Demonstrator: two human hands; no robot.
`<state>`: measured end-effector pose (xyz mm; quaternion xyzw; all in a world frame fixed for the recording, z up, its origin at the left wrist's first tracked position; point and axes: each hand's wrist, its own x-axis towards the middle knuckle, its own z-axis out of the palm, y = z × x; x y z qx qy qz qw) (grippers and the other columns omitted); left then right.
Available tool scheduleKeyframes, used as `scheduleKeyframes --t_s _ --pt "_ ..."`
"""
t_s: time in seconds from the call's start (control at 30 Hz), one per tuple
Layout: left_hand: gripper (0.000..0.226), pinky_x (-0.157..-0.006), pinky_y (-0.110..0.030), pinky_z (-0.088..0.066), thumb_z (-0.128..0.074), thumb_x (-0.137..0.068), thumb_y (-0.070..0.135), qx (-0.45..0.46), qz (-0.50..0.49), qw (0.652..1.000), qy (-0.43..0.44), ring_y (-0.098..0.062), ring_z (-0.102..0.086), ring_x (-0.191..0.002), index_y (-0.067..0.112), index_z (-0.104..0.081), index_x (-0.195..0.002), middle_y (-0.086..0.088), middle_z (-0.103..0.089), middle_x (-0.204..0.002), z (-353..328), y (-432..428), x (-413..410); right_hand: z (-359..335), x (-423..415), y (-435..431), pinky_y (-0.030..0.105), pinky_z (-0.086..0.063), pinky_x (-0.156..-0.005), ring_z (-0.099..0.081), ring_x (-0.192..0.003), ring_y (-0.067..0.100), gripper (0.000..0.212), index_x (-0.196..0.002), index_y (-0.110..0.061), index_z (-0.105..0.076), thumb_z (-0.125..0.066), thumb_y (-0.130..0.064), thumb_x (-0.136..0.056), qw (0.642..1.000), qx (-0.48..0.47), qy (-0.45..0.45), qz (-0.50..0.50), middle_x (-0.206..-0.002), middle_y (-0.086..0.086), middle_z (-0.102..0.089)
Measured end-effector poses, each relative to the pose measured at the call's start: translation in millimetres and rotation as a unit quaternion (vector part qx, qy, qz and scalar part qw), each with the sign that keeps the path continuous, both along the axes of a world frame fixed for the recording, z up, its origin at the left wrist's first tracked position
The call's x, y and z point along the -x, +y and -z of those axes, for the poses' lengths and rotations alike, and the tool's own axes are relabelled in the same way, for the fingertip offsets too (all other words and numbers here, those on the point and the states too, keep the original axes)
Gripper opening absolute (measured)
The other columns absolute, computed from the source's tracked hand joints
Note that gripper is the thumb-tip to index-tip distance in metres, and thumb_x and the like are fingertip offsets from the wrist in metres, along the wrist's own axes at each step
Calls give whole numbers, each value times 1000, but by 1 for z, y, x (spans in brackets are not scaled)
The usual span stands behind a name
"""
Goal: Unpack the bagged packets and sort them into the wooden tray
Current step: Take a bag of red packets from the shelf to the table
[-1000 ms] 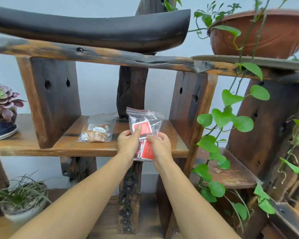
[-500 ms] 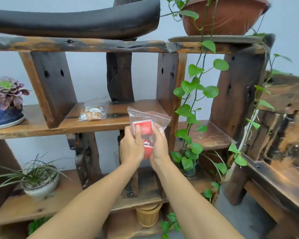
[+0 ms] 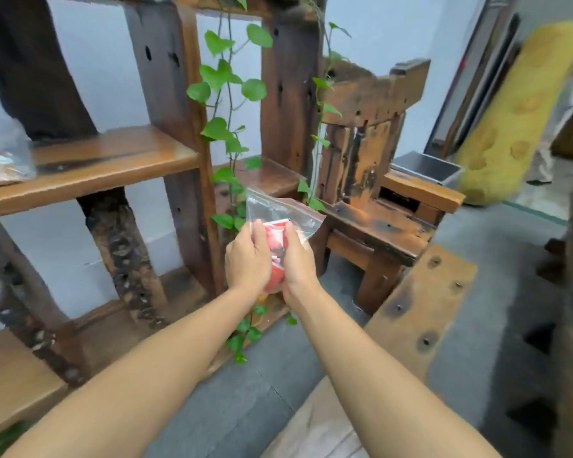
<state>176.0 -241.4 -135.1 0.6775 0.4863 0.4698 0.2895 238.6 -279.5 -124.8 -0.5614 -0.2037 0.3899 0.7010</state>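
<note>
A clear zip bag (image 3: 283,209) with red packets (image 3: 275,246) inside is held upright in front of me, clear of the shelf. My left hand (image 3: 247,259) grips its left side and my right hand (image 3: 298,261) grips its right side, so the lower part of the bag is hidden between my palms. A second clear bag with brown contents (image 3: 0,165) lies on the middle shelf (image 3: 113,163) at the far left. No wooden tray is in view.
A trailing green vine (image 3: 227,133) hangs just behind the bag. To the right stand a rough wooden chair (image 3: 377,180) and a plank bench (image 3: 420,299). A yellow cushion (image 3: 510,117) leans at the far right, over grey floor (image 3: 497,246).
Both hands have carried the bag of red packets off the shelf, down and away from it. My view has swung right, bringing the wooden chair and bench into sight.
</note>
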Motion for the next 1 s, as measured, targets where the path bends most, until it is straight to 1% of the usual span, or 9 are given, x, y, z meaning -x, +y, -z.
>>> scheduleKeyframes --t_s 0.07,0.17,0.27,0.5,0.57,0.63,0.77,0.9,1.0 --pt "37 -72 -38 -42 -34 -103 38 39 55 998 17 -37 -62 -90 18 -50 -76 -16 -69 -89 16 -40 -32 17 -25 -46 50 -52 -99 -70 -100 29 30 -83 -25 -70 -50 -46 -91 996 35 -38 73 -97 8 -74" --pt "41 -78 -39 -42 -34 -104 35 73 142 985 59 -40 -61 -100 8 -62 -92 -21 -69 -103 38 -110 -77 44 -60 -120 41 -50 -92 -64 -90 22 32 -90 -17 -66 -42 -33 -102 974 85 -84 191 -95 9 -70" --pt "43 -78 -38 -40 -34 -104 36 90 238 962 101 -40 -60 -105 6 -64 -98 -22 -68 -108 59 -178 -117 65 -88 -195 42 -53 -90 -66 -86 23 30 -89 -14 -66 -43 -26 -102 951 93 -49 291 -91 9 -71" --pt "40 -82 -39 -43 -36 -104 28 80 423 896 110 -41 -62 -104 3 -66 -97 -25 -69 -109 74 -346 -188 77 -132 -375 16 -51 -73 -65 -76 11 26 -93 -12 -65 -44 -23 -103 870 94 -5 483 -79 -4 -68" --pt "40 -81 -38 -42 -36 -104 30 78 469 871 124 -40 -62 -104 4 -65 -95 -24 -69 -108 77 -400 -198 79 -135 -426 30 -57 -87 -70 -83 17 25 -88 -16 -66 -46 -28 -99 845 87 21 527 -82 1 -72" --pt "41 -82 -38 -42 -35 -104 31 77 510 845 137 -40 -61 -106 4 -65 -96 -23 -69 -110 81 -452 -203 86 -133 -479 41 -56 -92 -70 -85 22 25 -84 -18 -65 -46 -23 -100 823 65 48 562 -82 3 -72" --pt "44 -89 -39 -41 -34 -104 33 65 575 796 175 -41 -58 -112 2 -66 -104 -23 -67 -115 99 -561 -198 101 -118 -590 20 -53 -70 -63 -72 12 26 -93 -6 -65 -43 -14 -103 775 61 86 623 -78 1 -66" --pt "44 -86 -39 -41 -34 -103 34 71 636 735 224 -40 -59 -109 4 -66 -100 -22 -69 -110 133 -670 -177 133 -84 -694 38 -54 -86 -64 -86 22 25 -98 -7 -66 -44 -18 -101 716 61 130 684 -91 10 -68" --pt "46 -89 -40 -42 -33 -103 34 70 685 677 258 -40 -58 -108 3 -66 -99 -23 -68 -108 155 -749 -155 156 -52 -767 37 -54 -84 -65 -87 24 20 -94 -13 -64 -45 -18 -99 658 67 172 730 -89 7 -68"
